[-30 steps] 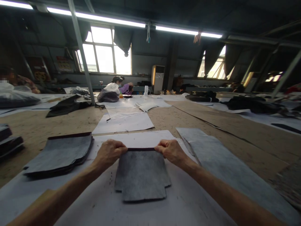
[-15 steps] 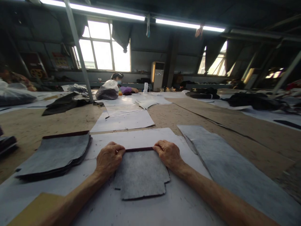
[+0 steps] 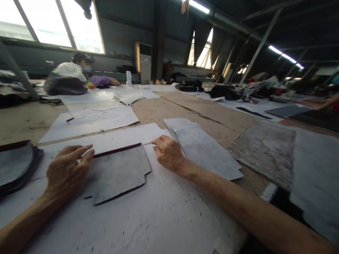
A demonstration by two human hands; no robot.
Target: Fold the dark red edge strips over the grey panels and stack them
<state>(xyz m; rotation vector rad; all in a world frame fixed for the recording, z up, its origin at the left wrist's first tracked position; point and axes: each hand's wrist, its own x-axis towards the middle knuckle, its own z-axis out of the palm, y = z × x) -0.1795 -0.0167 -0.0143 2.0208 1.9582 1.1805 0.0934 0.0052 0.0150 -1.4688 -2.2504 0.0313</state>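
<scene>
A grey fabric piece [image 3: 119, 173] with a dark maroon strip [image 3: 118, 150] along its far edge lies on white paper [image 3: 159, 218]. My left hand [image 3: 70, 169] is at the strip's left end, thumb and fingers apart, its fingertips over the piece's corner. Just right of the strip's other end, my right hand [image 3: 168, 151] pinches a thin reddish thread [image 3: 147, 143] that runs toward the strip. A stack of similar grey pieces [image 3: 16, 164] sits at the far left.
Large grey sheets [image 3: 203, 144] lie right of my right hand, with brown paper [image 3: 201, 106] beyond. Across the table are a person in purple [image 3: 100, 80], a filled plastic bag [image 3: 66, 79] and dark cloth piles [image 3: 224, 92]. Another person's arm [image 3: 328, 103] reaches in at right.
The view has swung right. My right hand has let go of the strip's right end and moved off it, now with a thread. My left hand's fingers have loosened and spread.
</scene>
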